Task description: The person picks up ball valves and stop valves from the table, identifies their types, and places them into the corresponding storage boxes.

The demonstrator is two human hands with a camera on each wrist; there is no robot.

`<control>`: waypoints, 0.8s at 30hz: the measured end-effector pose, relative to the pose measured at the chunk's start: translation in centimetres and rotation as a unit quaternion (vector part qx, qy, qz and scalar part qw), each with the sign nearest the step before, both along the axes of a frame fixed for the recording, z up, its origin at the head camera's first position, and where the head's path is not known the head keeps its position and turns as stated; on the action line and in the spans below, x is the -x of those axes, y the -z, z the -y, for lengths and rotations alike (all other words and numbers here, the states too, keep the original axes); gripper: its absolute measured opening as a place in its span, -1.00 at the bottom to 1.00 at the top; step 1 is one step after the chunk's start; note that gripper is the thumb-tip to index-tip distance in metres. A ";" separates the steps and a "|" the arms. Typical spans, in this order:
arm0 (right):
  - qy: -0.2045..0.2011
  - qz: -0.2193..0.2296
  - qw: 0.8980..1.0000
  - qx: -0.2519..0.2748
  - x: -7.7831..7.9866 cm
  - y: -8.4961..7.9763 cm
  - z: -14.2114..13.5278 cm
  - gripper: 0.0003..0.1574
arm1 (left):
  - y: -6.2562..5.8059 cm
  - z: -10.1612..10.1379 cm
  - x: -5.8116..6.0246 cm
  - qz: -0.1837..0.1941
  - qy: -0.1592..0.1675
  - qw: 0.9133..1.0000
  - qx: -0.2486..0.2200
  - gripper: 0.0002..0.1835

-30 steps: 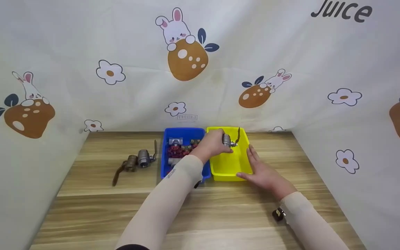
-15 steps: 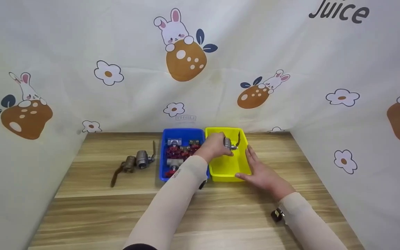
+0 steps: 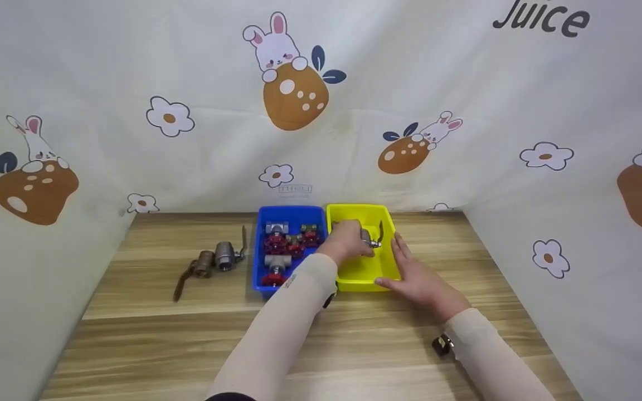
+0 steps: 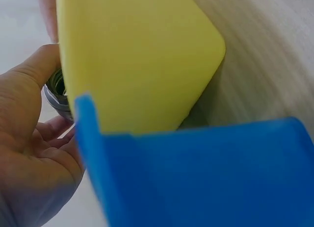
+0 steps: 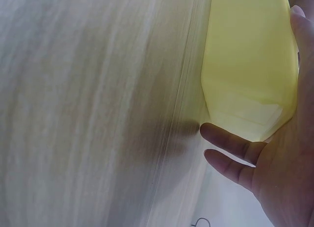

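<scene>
In the head view my left hand (image 3: 348,243) reaches into the yellow bin (image 3: 369,285) and grips a metal ball valve (image 3: 366,238), whose lever handle points up and to the right. The left wrist view shows the round threaded end of that valve (image 4: 60,97) between thumb and fingers, partly hidden by the bin wall. My right hand (image 3: 422,278) rests against the right side of the yellow bin, fingers spread and mostly straight, the thumb at its near rim. In the right wrist view this hand (image 5: 282,163) lies along the yellow wall (image 5: 250,55).
Left of the yellow bin, close beside it, stands a blue bin (image 3: 256,250) with several red-handled valves (image 3: 276,262). Two more ball valves, one brownish (image 3: 204,264) and one grey (image 3: 225,256), lie on the wooden table (image 3: 187,334) at the left. A patterned cloth (image 3: 215,156) hangs behind.
My left hand has moved slightly down and toward me inside the yellow bin with the ball valve, uncovering more of the blue bin. The right hand stays at the bin's side.
</scene>
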State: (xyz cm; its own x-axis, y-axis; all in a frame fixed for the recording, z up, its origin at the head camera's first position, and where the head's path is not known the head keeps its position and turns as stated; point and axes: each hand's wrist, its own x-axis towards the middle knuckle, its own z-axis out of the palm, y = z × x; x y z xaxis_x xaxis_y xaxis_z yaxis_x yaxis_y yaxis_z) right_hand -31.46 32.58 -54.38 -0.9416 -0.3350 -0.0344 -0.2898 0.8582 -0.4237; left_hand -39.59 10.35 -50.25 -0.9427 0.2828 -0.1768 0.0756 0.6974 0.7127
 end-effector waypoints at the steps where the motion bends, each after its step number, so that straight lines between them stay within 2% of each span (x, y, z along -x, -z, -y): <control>1: -0.001 -0.001 1.000 0.001 0.0 0.0 0.0 0.46 | 0.1 -0.1 0.0 -0.003 0.004 1.000 0.002 -0.49; 12: 0.007 0.005 1.000 -0.007 0.1 0.2 -0.1 0.46 | 0.5 -0.8 0.6 0.019 0.006 1.000 0.003 -0.45; 21: 0.006 0.008 1.000 0.002 -0.1 0.2 -0.1 0.46 | -0.4 -0.8 -1.2 0.021 -0.016 0.999 0.020 -0.48; 24: 0.007 0.005 1.000 0.005 -0.1 0.1 -0.1 0.46 | -0.6 -1.0 -1.3 0.021 -0.015 0.999 0.037 -0.45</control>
